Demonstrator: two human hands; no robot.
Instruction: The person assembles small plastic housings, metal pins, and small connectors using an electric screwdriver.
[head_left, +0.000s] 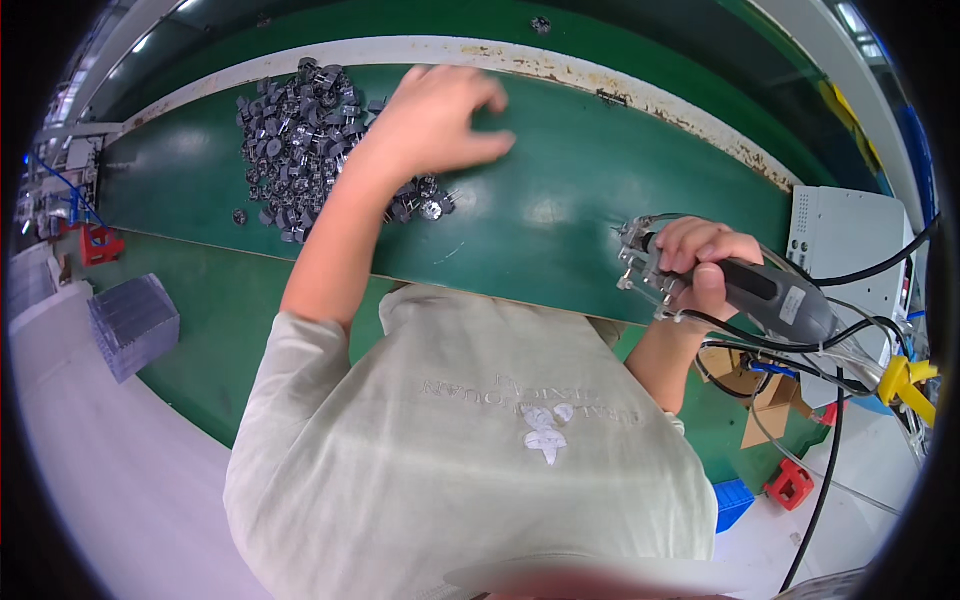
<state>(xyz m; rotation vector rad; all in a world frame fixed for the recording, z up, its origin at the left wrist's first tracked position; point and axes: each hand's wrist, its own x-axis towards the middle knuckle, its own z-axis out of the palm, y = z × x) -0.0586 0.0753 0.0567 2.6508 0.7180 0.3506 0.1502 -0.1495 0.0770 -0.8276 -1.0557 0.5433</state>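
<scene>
My left hand (440,118) is over the far side of the green tabletop (545,215), at the right edge of a heap of small dark grey parts (300,150). Its fingers are spread, slightly blurred, with nothing visible between them. Below its wrist lie a few loose parts (428,200), some with shiny metal faces and thin prongs. On the right, my right hand (705,260) is wrapped around a grey and black electric screwdriver (785,300). Clear brackets with metal fittings (645,262) surround its front end, which points left over the table. The tip itself is hard to make out.
Black cables (880,265) run from the tool toward the right, past a yellow tie (908,385). A pale metal box (845,235) stands at the table's right end. A worn white rail (560,68) borders the far edge. A cardboard box (770,410) sits below right.
</scene>
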